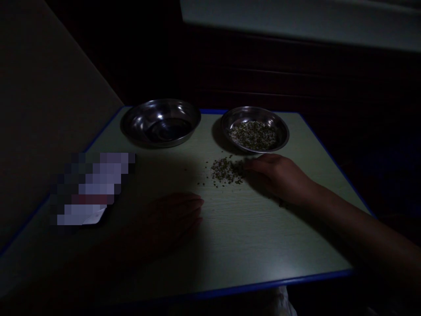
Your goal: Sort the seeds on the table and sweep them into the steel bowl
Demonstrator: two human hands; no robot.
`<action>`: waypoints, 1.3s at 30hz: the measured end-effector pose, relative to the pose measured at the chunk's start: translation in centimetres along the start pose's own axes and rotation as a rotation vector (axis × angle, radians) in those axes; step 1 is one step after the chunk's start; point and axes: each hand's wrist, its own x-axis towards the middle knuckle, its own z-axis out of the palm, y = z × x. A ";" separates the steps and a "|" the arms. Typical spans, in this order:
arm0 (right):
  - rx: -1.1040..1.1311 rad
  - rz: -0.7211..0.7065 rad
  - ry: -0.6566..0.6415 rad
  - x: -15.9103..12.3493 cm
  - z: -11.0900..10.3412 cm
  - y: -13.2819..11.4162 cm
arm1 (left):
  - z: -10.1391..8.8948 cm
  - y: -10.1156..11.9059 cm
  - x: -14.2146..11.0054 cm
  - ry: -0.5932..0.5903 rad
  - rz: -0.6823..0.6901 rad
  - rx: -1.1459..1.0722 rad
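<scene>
Nearest, a pale cloth (284,300) shows below the blue edge of the bench (237,245). The left hand (177,219) is spread low over the bench's left half, its grip open and flat, fingers straight and close together (too dark to tell whether it touches). Left of it lies a flat object (94,216), mostly pixelated. Farther off, the right hand (283,179) bends its fingers at the right side of the seeds (226,170), a loose green and white heap mid-bench; whether its grip is closed on any, I cannot tell. Just beyond that hand sits the small bowl (285,139), holding a similar mix. The large bowl (161,144), shiny metal too, stands at the far left.
</scene>
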 end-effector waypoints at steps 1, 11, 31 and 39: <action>0.001 -0.001 -0.018 0.0 -0.1 -0.1 | 0.0 -0.1 0.1 -0.012 -0.001 0.005; 0.087 0.029 -0.089 -1.2 -0.8 -1.6 | -0.1 -0.2 0.6 -0.016 0.001 -0.019; 0.142 0.132 0.007 -4.4 -3.0 0.0 | 0.2 -0.7 -0.1 -0.049 0.003 0.029; 0.177 0.006 -0.019 -3.6 -2.5 0.2 | -0.6 -0.4 1.0 -0.066 -0.023 0.049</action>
